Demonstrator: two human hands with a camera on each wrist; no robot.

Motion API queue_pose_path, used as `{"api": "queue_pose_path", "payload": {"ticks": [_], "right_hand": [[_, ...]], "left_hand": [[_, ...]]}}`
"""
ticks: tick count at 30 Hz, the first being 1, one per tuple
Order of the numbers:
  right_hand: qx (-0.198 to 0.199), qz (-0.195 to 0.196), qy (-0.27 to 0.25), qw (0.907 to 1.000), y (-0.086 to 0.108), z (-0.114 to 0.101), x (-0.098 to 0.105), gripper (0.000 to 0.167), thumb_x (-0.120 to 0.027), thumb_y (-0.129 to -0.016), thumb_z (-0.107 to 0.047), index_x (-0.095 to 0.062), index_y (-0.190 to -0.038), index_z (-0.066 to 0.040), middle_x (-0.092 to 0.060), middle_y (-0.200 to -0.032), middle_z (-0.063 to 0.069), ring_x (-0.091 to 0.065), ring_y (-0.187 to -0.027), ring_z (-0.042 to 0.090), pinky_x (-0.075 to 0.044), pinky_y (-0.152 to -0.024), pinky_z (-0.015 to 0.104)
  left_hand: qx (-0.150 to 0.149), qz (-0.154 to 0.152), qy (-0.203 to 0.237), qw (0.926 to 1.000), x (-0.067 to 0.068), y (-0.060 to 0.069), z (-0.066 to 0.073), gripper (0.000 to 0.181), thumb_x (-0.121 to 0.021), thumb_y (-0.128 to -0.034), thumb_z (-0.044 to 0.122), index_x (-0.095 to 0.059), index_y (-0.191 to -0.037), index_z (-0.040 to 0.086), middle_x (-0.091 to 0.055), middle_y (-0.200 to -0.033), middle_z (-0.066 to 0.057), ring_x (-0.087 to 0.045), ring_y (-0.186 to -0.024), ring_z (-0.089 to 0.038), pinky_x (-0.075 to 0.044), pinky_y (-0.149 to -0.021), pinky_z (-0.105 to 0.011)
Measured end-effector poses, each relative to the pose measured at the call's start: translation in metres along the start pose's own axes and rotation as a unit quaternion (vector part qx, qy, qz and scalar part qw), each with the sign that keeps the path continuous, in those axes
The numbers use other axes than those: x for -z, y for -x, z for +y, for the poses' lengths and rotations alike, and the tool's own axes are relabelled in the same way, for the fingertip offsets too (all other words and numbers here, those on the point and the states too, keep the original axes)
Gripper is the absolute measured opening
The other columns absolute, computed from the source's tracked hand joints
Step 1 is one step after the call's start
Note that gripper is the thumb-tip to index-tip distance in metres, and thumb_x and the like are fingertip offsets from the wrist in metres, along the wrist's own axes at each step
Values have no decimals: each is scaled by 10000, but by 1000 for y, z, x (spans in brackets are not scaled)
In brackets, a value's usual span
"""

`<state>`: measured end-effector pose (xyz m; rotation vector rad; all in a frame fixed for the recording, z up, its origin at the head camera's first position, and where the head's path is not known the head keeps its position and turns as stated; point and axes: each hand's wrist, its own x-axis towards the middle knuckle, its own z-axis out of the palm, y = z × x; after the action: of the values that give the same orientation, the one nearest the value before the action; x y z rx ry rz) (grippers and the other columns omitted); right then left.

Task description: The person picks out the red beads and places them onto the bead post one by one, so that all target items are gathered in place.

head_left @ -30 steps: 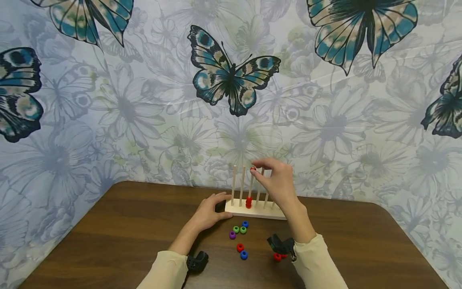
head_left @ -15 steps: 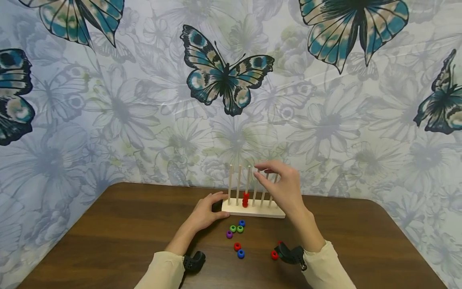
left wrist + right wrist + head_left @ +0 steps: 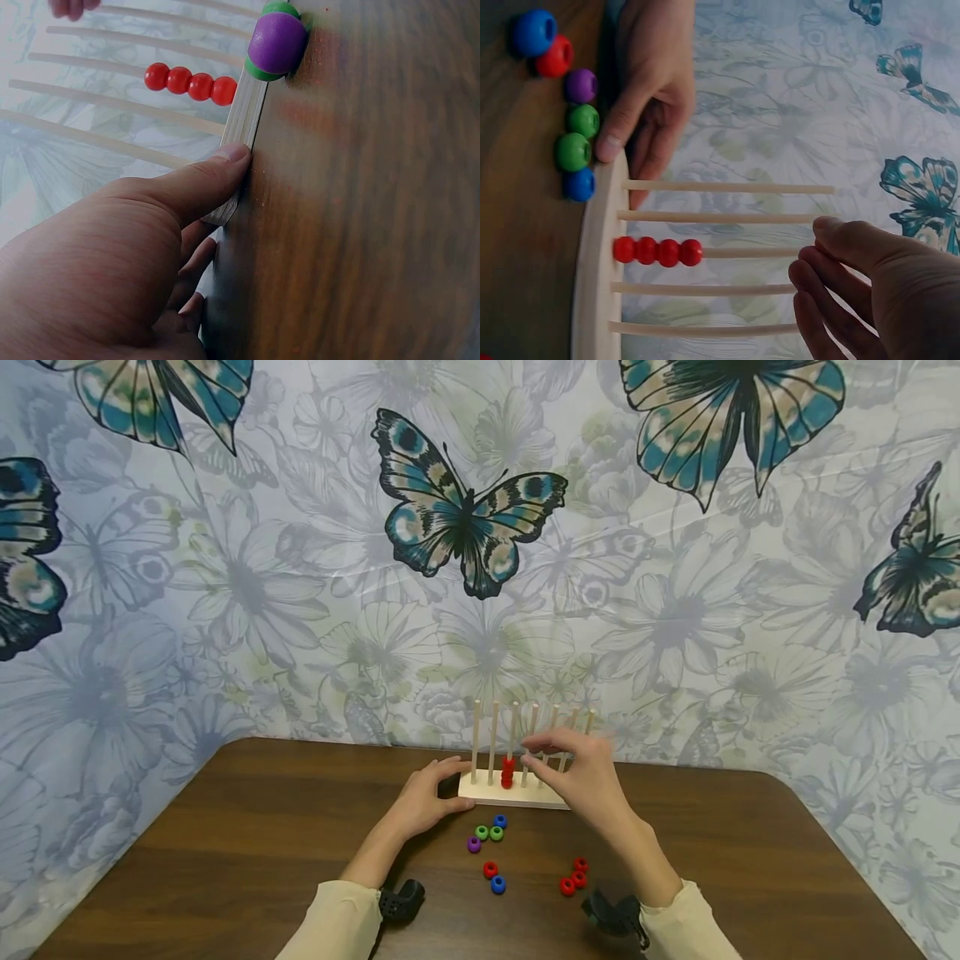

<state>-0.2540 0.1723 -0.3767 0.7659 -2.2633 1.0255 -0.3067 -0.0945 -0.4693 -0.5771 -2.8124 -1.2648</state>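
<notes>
Pale wood forms the peg stand [image 3: 487, 791], which we use as reference for all positions; it sits upright on the brown surface [image 3: 247, 827], its pegs [image 3: 476, 735] vertical. On the third peg from the stand's left end we count four red beads [image 3: 507, 773], stacked down to the base. The left hand [image 3: 422, 797] grips the stand's left end, thumb on the front edge and fingers round behind. The right hand [image 3: 587, 775] is raised at the middle and right of the stand; its thumb and forefinger curve toward each other with a slight gap, and we see nothing held there. Directly in front of the stand lie a blue bead [image 3: 500, 821], two green beads [image 3: 482, 833] and a purple bead [image 3: 474, 844]; farther in front of it are a lone red bead [image 3: 491, 869] and a second blue bead [image 3: 498, 885]. Three loose red beads [image 3: 579, 879] lie in front of the stand toward its right. We judge two faults possible. First, the stand may tip or slide if the left hand slackens while the right knocks a peg, since the pegs are tall and the base narrow. Second, loose beads may roll away if nudged off-centre, being round; a low sideways sweep in front of the stand would be sufficient cause.
</notes>
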Motion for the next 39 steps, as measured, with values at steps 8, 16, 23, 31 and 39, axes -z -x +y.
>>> {"api": "queue_pose_path", "payload": {"ticks": [8, 16, 23, 31, 39], "right_hand": [[-340, -1298, -767, 9880, 20, 2, -11, 233, -832, -904, -60, -811, -1107, -172, -810, -1070, 2, -771, -900, 135, -648, -797, 368], [-421, -2488, -1242, 9596, 33, 2, -22, 207, -801, -923, -34, -815, -1117, -103, -811, -1081, 48, -765, -998, 172, -630, -891, 344], [-425, -3437, -1574, 9248, 37, -3, -34, 222, -778, -934, -7, -830, -1091, -154, -797, -1096, -53, -739, -1026, 111, -607, -899, 285], [-389, -3879, -1437, 9096, 42, -7, -41, 260, -793, -922, -6, -842, -1058, -222, -778, -1087, -151, -677, -1077, -7, -590, -950, 262], [-354, -3823, -1247, 9149, 43, -8, -45, 155, -816, -926, -83, -843, -1021, -203, -764, -1017, -153, -677, -981, -13, -594, -898, 249]], "left_hand": [[-26, 13, 25, 10000, 0, 1, 0, 570, -858, -900, 280, -672, -1426, 169, -509, -1604, -153, -319, -1532, -534, -260, -1203, -741], [-80, 8, 3, 10000, 0, 1, -1, 569, -855, -903, 275, -668, -1428, 158, -510, -1601, -165, -316, -1527, -548, -248, -1208, -741], [-110, 22, 14, 9999, 0, 1, 0, 569, -856, -902, 275, -670, -1425, 153, -518, -1595, -163, -330, -1522, -544, -260, -1208, -732], [-85, 62, -11, 9999, 0, 2, 1, 560, -858, -899, 266, -676, -1417, 156, -526, -1589, -158, -337, -1525, -529, -262, -1208, -729], [-54, 57, 31, 10000, 0, 2, 2, 556, -861, -897, 257, -679, -1412, 154, -526, -1590, -157, -336, -1528, -523, -271, -1200, -736]]}}
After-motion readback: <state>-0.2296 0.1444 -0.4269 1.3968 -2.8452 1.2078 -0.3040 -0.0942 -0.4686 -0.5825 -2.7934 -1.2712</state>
